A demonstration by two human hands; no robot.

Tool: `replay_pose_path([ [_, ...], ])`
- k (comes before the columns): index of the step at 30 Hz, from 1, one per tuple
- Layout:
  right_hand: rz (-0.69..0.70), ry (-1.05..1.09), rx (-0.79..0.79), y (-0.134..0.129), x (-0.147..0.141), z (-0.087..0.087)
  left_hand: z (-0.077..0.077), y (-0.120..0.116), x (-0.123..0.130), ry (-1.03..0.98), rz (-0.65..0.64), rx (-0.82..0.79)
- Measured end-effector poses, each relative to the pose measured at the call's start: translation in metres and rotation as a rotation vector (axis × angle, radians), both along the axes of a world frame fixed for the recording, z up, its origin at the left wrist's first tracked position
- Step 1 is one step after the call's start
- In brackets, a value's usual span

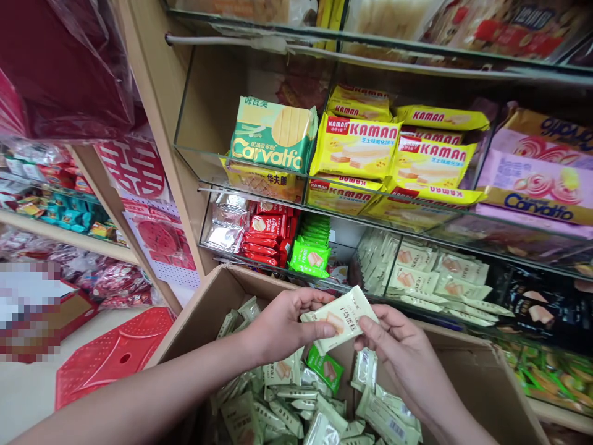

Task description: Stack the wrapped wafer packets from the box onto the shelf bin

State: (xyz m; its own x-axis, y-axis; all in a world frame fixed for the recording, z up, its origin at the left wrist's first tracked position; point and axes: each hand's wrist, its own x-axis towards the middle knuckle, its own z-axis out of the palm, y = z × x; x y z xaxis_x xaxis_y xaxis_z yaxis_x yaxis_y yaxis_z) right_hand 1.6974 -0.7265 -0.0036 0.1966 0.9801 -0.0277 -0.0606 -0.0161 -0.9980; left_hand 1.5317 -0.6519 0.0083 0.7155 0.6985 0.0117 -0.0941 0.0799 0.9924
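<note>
left forearm (185, 378) before carton (477, 377) and red stool (106, 349)

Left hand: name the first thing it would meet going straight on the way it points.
Most likely the right hand: the left hand points rightward across the pale wrapped packet that both hold, so they seem at similar depth, though one view leaves that unsure.

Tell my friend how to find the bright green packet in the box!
Find the big open cardboard box at the bottom. Look inside, just below the pale packet held by the left hand and right hand. There lies the green packet, bright green while the neighbouring packets are pale.
</note>
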Motion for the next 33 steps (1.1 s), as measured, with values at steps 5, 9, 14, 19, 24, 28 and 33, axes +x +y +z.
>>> replay_pose_path([
  [5,0.041,0.027,-0.001,0.002,0.003,0.012,0.006,-0.001,0.0,0.034,0.016,0.158],
  [9,-0.265,-0.155,0.115,0.026,0.033,0.033,0.021,0.021,-0.014,0.238,0.143,0.654],
  [14,-0.185,-0.459,0.082,0.073,0.056,0.047,0.018,0.064,-0.028,0.353,0.279,1.016],
  [19,-0.245,-0.488,0.129,0.086,0.048,0.041,0.006,0.074,-0.027,0.314,0.305,1.054],
  [24,-0.139,-0.482,-0.108,0.093,0.043,0.036,0.004,0.067,-0.029,0.317,0.273,1.068],
  [28,-0.158,-1.154,-0.221,0.144,0.055,0.034,0.004,0.068,-0.029,0.354,0.266,1.069],
  [33,-0.073,-1.449,-0.188,0.21,0.069,0.025,0.001,0.07,-0.032,0.331,0.26,1.157],
])
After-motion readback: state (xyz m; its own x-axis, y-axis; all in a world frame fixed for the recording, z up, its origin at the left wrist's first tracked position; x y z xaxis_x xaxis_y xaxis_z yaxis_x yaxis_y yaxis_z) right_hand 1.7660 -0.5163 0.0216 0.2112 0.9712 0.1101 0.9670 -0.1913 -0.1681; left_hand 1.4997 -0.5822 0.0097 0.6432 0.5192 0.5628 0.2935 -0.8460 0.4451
